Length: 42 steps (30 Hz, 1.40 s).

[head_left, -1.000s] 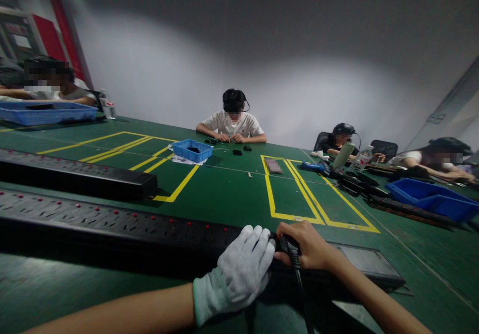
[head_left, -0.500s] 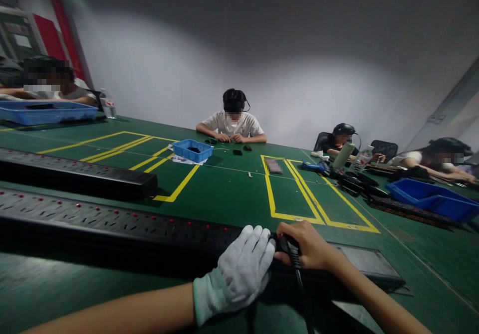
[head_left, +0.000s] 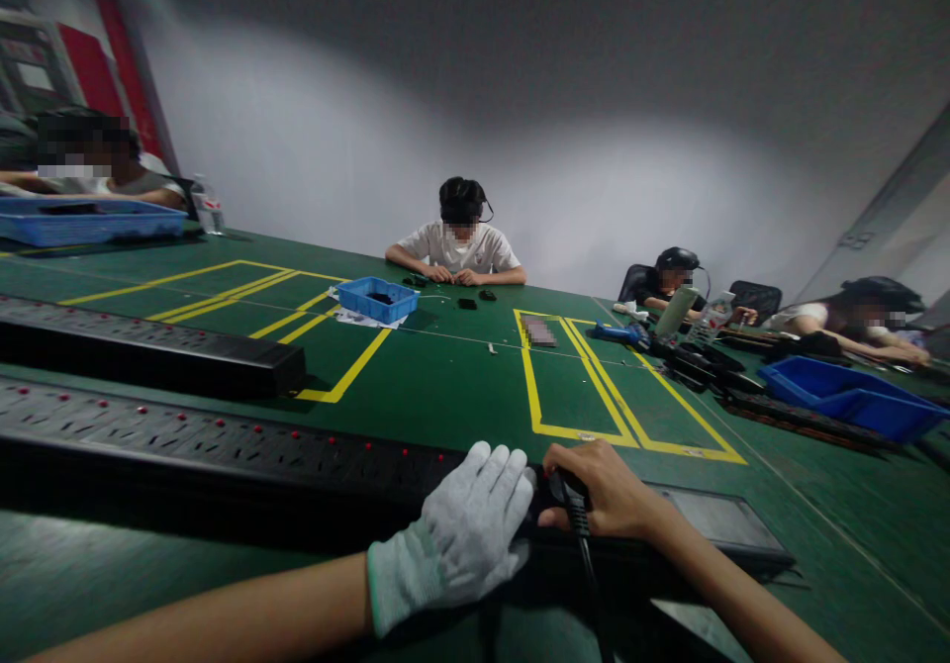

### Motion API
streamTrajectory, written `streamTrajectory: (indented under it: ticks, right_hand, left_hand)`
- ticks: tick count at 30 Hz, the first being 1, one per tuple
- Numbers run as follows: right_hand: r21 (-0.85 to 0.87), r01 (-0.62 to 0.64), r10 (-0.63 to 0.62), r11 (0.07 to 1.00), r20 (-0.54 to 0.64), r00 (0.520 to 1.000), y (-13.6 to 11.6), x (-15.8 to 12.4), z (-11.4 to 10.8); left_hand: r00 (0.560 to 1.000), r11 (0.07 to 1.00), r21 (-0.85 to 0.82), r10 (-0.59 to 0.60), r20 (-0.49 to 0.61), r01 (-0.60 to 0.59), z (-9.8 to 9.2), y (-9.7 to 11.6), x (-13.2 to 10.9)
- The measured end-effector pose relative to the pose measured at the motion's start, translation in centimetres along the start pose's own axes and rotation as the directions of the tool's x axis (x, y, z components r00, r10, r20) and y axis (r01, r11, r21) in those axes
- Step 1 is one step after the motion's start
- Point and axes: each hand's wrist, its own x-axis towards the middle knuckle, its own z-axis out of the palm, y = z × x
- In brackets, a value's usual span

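Observation:
A long black power strip (head_left: 282, 465) with a row of red dots and slotted sockets runs across in front of me, ending at a grey panel on the right. My left hand (head_left: 475, 520), in a white glove with a green cuff, grips over the strip, fingers straight along its top. Beside it, my bare right hand (head_left: 605, 490) is closed around a black plug (head_left: 570, 493) at the strip's top. The plug's cord (head_left: 590, 584) hangs down towards me. The plug's face and the socket under it are hidden by my fingers.
A second black strip (head_left: 148, 341) lies farther left on the green table (head_left: 437, 396). Beyond are a small blue bin (head_left: 378, 299), yellow tape rectangles and a blurred flat item (head_left: 538, 331). A blue tray (head_left: 846, 396) stands right. Several people sit around the table.
The view has shifted slightly, so most things sit a little farther left. Both hands stay in place on the strip and plug.

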Motion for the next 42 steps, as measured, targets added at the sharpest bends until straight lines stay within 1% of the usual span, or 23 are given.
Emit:
streamTrajectory:
  ticks: [1, 2, 3, 4, 6, 9, 11, 13, 14, 15, 17, 21, 23, 27, 30, 33, 36, 39, 42]
  right_hand:
    - [-0.005, 0.004, -0.004, 1.000, -0.011, 1.000, 0.0, 0.0, 0.0]
    - [-0.008, 0.008, -0.008, 1.000, -0.025, 1.000, 0.0, 0.0, 0.0]
    - [-0.011, 0.013, -0.013, 1.000, -0.042, 0.999, -0.1, -0.1, 0.0]
    - [-0.013, 0.018, -0.019, 1.000, -0.060, 0.998, -0.1, -0.1, 0.0]
    - [-0.017, 0.026, -0.027, 1.000, -0.101, 0.994, -0.1, -0.3, 0.2]
    - [-0.015, 0.017, -0.019, 1.000, -0.192, 0.981, 0.1, -0.7, 0.7]
    - [-0.002, -0.033, 0.031, 0.999, -0.295, 0.955, 0.4, -1.1, 1.1]
    - [0.029, -0.108, 0.111, 0.994, -0.402, 0.909, 0.7, -1.2, 1.3]
    - [0.050, -0.138, 0.146, 0.989, -0.436, 0.888, 0.8, -1.2, 1.3]
    - [0.070, -0.156, 0.171, 0.985, -0.449, 0.877, 0.7, -1.1, 1.3]
    - [0.099, -0.159, 0.186, 0.982, -0.418, 0.889, 0.1, -0.7, 1.2]
    - [0.124, -0.139, 0.168, 0.983, -0.272, 0.948, -2.3, 0.4, 0.7]
    - [0.116, -0.150, 0.170, 0.982, -0.196, 0.966, -3.3, 1.1, 0.5]
    - [0.049, -0.200, 0.204, 0.979, -0.098, 0.974, -3.7, 2.6, -0.5]
    - [-0.028, -0.201, 0.200, 0.979, -0.045, 0.979, -3.5, 3.6, -1.1]
    - [-0.122, -0.222, 0.216, 0.967, -0.056, 0.975, -4.1, 4.0, -0.4]
    - [-0.205, -0.303, 0.276, 0.931, -0.150, 0.949, -5.2, 3.4, 1.4]
    - [-0.246, -0.354, 0.301, 0.902, -0.229, 0.926, -6.0, 2.3, 3.3]
    - [-0.264, -0.341, 0.278, 0.902, -0.247, 0.928, -5.9, 1.6, 3.8]
  left_hand:
    - [0.995, 0.998, -0.033, -0.051, 0.086, 0.054, -0.4, -0.4, 0.2]
    - [0.967, 0.988, -0.056, -0.129, 0.219, 0.144, -0.8, -0.9, 0.5]
    - [0.909, 0.972, -0.072, -0.183, 0.374, 0.225, -1.2, -1.5, 0.8]
    - [0.872, 0.962, -0.077, -0.202, 0.446, 0.262, -1.6, -2.1, 1.2]
    - [0.836, 0.957, -0.103, -0.183, 0.518, 0.273, -2.2, -3.3, 1.8]
    - [0.808, 0.949, -0.178, -0.113, 0.578, 0.260, -2.4, -4.8, 2.2]
    - [0.791, 0.934, -0.236, -0.075, 0.607, 0.269, -2.4, -5.5, 2.4]
    - [0.780, 0.908, -0.305, -0.036, 0.625, 0.287, -2.5, -6.2, 2.6]
    - [0.776, 0.891, -0.343, -0.016, 0.630, 0.296, -2.6, -6.6, 2.8]
    - [0.774, 0.873, -0.380, 0.005, 0.633, 0.305, -2.6, -6.9, 2.9]
    - [0.773, 0.836, -0.443, 0.036, 0.633, 0.324, -2.6, -7.5, 3.1]
    - [0.787, 0.782, -0.513, 0.048, 0.615, 0.354, -1.9, -8.3, 2.9]
    - [0.791, 0.757, -0.543, 0.059, 0.610, 0.362, -1.6, -8.5, 2.8]
    - [0.778, 0.714, -0.583, 0.086, 0.623, 0.388, -1.2, -9.0, 2.6]
    - [0.769, 0.694, -0.593, 0.090, 0.633, 0.408, -0.9, -9.8, 2.6]
    - [0.759, 0.684, -0.603, 0.109, 0.642, 0.411, -0.2, -10.8, 2.4]
    - [0.743, 0.703, -0.568, 0.083, 0.664, 0.429, 0.3, -11.4, 2.2]
    - [0.722, 0.732, -0.507, 0.031, 0.691, 0.454, 0.4, -11.3, 2.3]
    - [0.704, 0.753, -0.466, 0.005, 0.710, 0.464, 0.2, -11.0, 2.5]
